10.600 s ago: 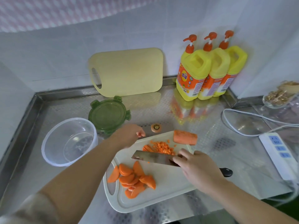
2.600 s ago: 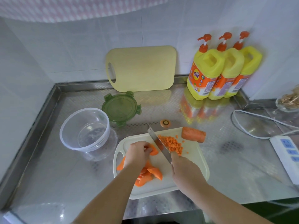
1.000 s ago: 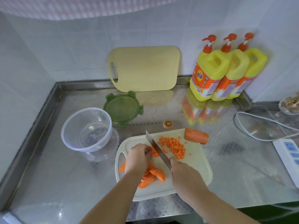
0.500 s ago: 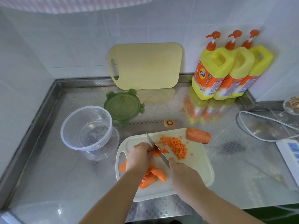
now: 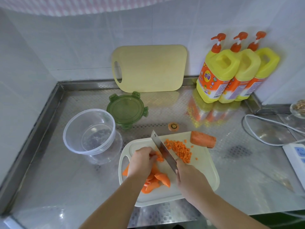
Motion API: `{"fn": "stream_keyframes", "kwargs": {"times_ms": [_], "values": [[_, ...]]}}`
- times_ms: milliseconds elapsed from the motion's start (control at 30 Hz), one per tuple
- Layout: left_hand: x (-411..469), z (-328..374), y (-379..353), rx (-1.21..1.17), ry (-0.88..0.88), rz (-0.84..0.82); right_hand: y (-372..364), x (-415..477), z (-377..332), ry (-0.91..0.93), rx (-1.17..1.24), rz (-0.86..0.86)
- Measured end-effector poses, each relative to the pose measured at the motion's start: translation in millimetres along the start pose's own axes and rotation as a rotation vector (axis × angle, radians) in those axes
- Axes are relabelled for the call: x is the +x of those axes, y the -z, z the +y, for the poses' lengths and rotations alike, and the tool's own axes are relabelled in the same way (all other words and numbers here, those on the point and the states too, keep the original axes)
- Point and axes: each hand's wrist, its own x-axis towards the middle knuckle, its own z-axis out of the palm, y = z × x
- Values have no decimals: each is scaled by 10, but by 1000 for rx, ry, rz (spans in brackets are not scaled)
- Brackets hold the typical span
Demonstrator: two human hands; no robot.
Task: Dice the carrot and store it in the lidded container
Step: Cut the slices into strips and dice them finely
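Observation:
On the white cutting board [image 5: 204, 169] my left hand [image 5: 142, 161] holds down carrot strips [image 5: 159, 157] with curled fingers. My right hand [image 5: 189, 178] grips the handle of a knife [image 5: 162, 150], whose blade stands edge-down right beside the left fingertips. A pile of diced carrot [image 5: 179, 148] lies to the right of the blade. Several carrot slices [image 5: 156, 180] lie near my left wrist. An uncut carrot chunk [image 5: 203, 139] sits at the board's far right corner. The clear empty container [image 5: 89, 131] stands left of the board, its green lid [image 5: 126, 109] lying behind it.
A carrot end [image 5: 173, 126] lies on the steel counter behind the board. A yellow cutting board [image 5: 150, 68] leans on the wall. Three yellow detergent bottles [image 5: 231, 71] stand at the back right. A white cable [image 5: 264, 129] and power strip [image 5: 297, 156] lie at right.
The knife keeps chopping beside my left fingers, and the blade has moved slightly left along the strips. The diced pile is a little larger than seconds ago.

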Motion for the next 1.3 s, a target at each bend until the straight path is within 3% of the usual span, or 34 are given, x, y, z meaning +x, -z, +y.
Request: {"fn": "stream_keyframes", "kwargs": {"times_ms": [267,767,1300], "values": [[2,23,-10,45,-21,29,19,-103,-102,36,-110,-31],[20,32,5,81,-43,-8,-20,-17,-163,20,-106,-91],[-55,-34,34,-34,-60,43,18,-89,-69,55,-30,1]]}}
